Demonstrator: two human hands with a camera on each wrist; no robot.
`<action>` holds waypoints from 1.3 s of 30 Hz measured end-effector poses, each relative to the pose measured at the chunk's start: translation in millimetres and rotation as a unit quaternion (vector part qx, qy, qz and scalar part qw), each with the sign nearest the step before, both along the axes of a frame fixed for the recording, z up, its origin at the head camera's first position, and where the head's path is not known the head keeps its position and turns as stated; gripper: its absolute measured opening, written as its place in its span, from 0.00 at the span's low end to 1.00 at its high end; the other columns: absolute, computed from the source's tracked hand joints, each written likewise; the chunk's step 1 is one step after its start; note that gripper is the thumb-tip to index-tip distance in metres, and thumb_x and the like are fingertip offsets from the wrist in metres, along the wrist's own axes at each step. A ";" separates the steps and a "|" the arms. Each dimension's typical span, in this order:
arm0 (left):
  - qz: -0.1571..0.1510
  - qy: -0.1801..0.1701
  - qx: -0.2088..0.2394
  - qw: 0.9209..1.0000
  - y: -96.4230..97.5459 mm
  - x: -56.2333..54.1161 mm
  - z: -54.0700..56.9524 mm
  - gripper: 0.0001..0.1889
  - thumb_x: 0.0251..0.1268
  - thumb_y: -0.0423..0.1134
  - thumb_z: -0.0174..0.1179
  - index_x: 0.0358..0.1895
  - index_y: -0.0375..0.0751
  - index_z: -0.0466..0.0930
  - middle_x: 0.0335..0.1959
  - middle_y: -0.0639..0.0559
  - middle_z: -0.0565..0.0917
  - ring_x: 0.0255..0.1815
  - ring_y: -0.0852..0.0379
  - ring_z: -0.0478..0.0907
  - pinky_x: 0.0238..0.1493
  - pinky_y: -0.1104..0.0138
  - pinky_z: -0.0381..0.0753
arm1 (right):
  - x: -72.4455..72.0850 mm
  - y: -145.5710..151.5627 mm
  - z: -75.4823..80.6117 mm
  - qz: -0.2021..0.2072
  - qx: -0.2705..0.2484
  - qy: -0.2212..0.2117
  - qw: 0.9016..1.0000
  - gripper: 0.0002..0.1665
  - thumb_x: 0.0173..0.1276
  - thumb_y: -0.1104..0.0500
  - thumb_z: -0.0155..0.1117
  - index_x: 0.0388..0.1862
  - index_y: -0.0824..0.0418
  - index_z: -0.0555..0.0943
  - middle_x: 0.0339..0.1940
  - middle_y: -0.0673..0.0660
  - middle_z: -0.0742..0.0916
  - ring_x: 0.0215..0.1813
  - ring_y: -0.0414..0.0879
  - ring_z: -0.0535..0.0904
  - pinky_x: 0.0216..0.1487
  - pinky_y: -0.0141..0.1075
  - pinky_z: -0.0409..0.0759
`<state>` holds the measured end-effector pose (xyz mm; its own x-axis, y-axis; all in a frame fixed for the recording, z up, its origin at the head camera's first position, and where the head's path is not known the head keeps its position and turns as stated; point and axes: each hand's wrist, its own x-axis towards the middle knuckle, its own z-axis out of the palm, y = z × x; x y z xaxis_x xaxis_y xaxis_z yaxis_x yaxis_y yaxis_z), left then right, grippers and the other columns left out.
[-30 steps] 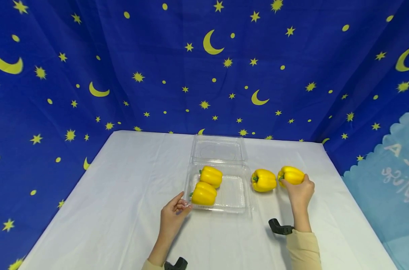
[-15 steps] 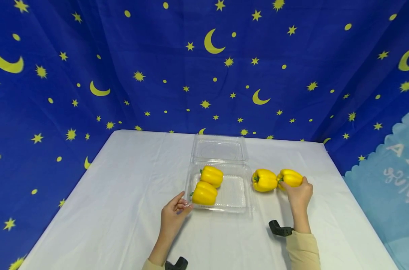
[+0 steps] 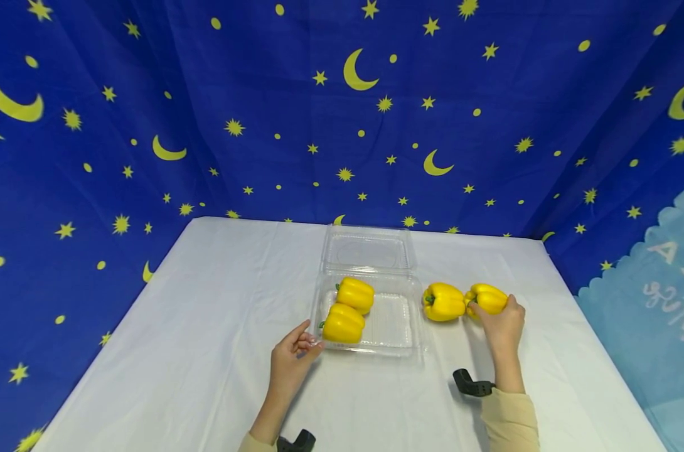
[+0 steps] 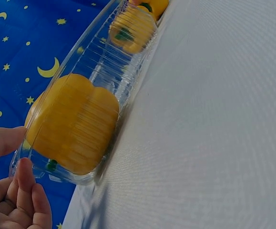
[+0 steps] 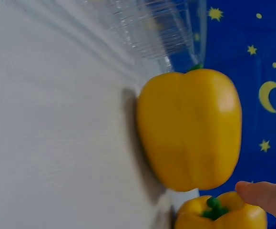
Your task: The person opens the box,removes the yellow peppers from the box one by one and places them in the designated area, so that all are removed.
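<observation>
A clear plastic clamshell container lies on the table with its lid folded back. Two yellow bell peppers sit in its left half, a back pepper and a front pepper. My left hand pinches the container's front left corner, thumb and fingers on either side of the rim. To the right of the container lies another yellow bell pepper, stem toward the left. Beside it, my right hand grips the rightmost bell pepper from the right, thumb in front near the green stem.
A white cloth covers the table. Behind and at the sides hangs a blue curtain with yellow moons and stars. A light blue panel with lettering is at the right. Black wrist mounts stick out by both forearms.
The right hand has shifted the rightmost pepper slightly left and nearer, up beside its neighbour. The left hand and the container have stayed in place.
</observation>
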<state>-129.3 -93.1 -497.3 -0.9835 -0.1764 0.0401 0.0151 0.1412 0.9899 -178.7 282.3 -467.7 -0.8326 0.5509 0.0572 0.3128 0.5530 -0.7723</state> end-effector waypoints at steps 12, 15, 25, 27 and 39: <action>0.002 0.018 0.006 1.000 0.1 -0.2 -2.8 0.28 0.47 0.27 0.70 0.56 0.26 0.76 0.32 0.39 0.82 0.28 0.71 0.73 0.34 0.81 0.76 | 8.3 -65.8 34.9 0.027 0.014 0.086 0.996 0.43 0.60 0.59 0.68 0.65 0.82 0.61 0.64 0.80 0.68 0.68 0.72 0.62 0.70 0.59 0.61; 0.000 0.024 0.007 1.000 0.7 0.4 -2.5 0.28 0.48 0.27 0.70 0.56 0.25 0.75 0.32 0.39 0.82 0.28 0.71 0.73 0.34 0.81 0.76 | 13.4 -92.6 35.6 0.039 -0.004 0.115 0.993 0.40 0.58 0.61 0.69 0.63 0.81 0.65 0.63 0.79 0.71 0.67 0.71 0.64 0.71 0.57 0.61; -0.001 0.018 0.002 1.000 1.1 0.7 -1.3 0.28 0.48 0.27 0.70 0.57 0.27 0.76 0.33 0.39 0.82 0.29 0.71 0.74 0.36 0.79 0.77 | 30.5 -181.6 29.8 0.115 -0.062 0.095 0.987 0.41 0.55 0.59 0.72 0.61 0.80 0.68 0.58 0.76 0.76 0.62 0.68 0.71 0.64 0.57 0.70; -0.001 0.016 0.001 1.000 1.4 0.5 -0.8 0.28 0.48 0.27 0.70 0.57 0.27 0.76 0.33 0.39 0.82 0.29 0.71 0.73 0.35 0.79 0.77 | 33.2 -195.7 24.8 0.113 -0.064 0.085 0.988 0.43 0.54 0.58 0.74 0.61 0.82 0.67 0.56 0.76 0.77 0.60 0.68 0.73 0.62 0.56 0.72; 0.006 0.021 -0.012 1.000 3.0 0.1 -1.4 0.27 0.49 0.28 0.70 0.56 0.27 0.76 0.33 0.40 0.82 0.28 0.72 0.73 0.35 0.78 0.78 | 40.8 -244.0 9.4 0.124 -0.024 0.060 0.990 0.46 0.48 0.54 0.78 0.57 0.82 0.69 0.44 0.71 0.78 0.47 0.59 0.76 0.51 0.50 0.78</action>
<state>-129.2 -90.1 -498.6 -0.9788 -0.1859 0.0863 0.0554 0.1655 0.9847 -137.9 38.2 -458.3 -0.9313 0.3355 0.1419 0.0774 0.5630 -0.8229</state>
